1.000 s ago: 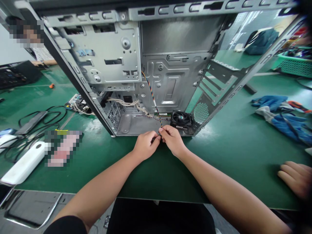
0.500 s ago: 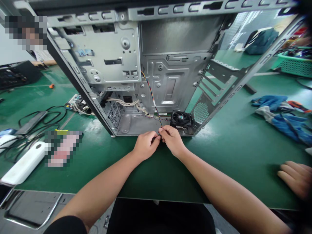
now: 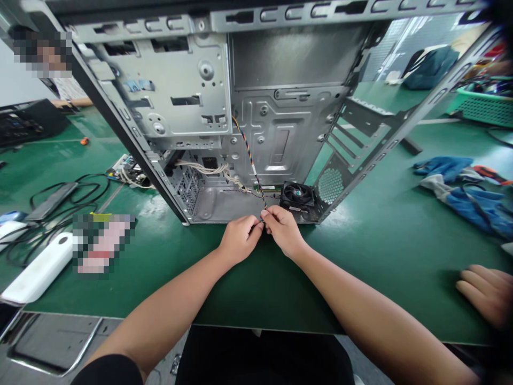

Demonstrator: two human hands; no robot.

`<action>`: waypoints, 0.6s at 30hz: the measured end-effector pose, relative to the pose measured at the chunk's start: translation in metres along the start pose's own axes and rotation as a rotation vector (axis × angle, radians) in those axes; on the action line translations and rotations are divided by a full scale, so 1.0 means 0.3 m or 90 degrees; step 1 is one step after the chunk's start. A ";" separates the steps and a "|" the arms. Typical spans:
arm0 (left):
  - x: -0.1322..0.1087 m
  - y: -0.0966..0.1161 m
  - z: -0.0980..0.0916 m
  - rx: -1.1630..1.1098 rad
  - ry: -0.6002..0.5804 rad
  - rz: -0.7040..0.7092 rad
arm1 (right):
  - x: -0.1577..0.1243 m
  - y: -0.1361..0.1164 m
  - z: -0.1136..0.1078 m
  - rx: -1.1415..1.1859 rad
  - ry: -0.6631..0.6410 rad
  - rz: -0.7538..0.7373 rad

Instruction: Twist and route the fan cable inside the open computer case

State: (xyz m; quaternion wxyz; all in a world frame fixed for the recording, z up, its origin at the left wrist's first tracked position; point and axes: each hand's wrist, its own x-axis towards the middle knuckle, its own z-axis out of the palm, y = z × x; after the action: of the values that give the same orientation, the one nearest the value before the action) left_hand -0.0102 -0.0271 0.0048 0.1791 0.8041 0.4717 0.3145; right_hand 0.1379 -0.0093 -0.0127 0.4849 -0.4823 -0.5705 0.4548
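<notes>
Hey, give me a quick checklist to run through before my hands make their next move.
1. Right hand pinching the multicoloured cable: ok.
2. Left hand gripping it too: cannot tell; the contact is mostly hidden.
3. Case standing on the table: ok.
4. Black fan clear of the right hand: cannot tell; they look close.
5. Other person's hand away from the cable: ok, far right.

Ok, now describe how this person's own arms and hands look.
The left hand and right hand are bare, with no gloves and no watch at either wrist. The left forearm and right forearm are uncovered. A black sleeve shows at the left elbow.
</notes>
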 end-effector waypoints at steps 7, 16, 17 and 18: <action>0.000 -0.003 0.001 0.013 0.005 0.011 | -0.003 -0.010 -0.003 -0.010 0.010 -0.015; 0.000 0.000 0.008 0.002 0.021 -0.002 | -0.002 -0.004 -0.002 -0.030 0.013 -0.021; 0.000 0.000 0.009 0.001 0.020 -0.003 | -0.002 -0.005 -0.002 -0.030 0.014 -0.019; 0.000 0.000 0.009 0.001 0.020 -0.003 | -0.002 -0.006 -0.002 -0.030 0.015 -0.017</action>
State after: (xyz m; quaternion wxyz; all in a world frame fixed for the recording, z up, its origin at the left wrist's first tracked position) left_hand -0.0084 -0.0272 0.0029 0.1720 0.7980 0.4765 0.3263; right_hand 0.1382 -0.0101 -0.0109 0.4859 -0.4911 -0.5820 0.4290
